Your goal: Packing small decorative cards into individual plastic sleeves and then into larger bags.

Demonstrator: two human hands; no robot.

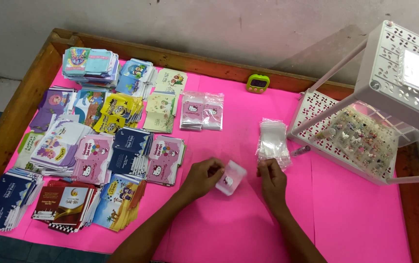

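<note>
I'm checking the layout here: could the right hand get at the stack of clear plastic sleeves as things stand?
Probably yes. The right hand already lies at the near edge of the stack of clear plastic sleeves, with nothing between them; the left hand holds the small pink packet off to one side.

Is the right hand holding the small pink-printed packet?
No, the left hand holds the small packet, while the right hand rests at the stack of clear plastic bags.

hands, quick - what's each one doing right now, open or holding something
Left hand: closed on the small pink envelope.
Right hand: fingers curled at the stack of clear plastic sleeves; cannot tell whether it grips one.
</note>
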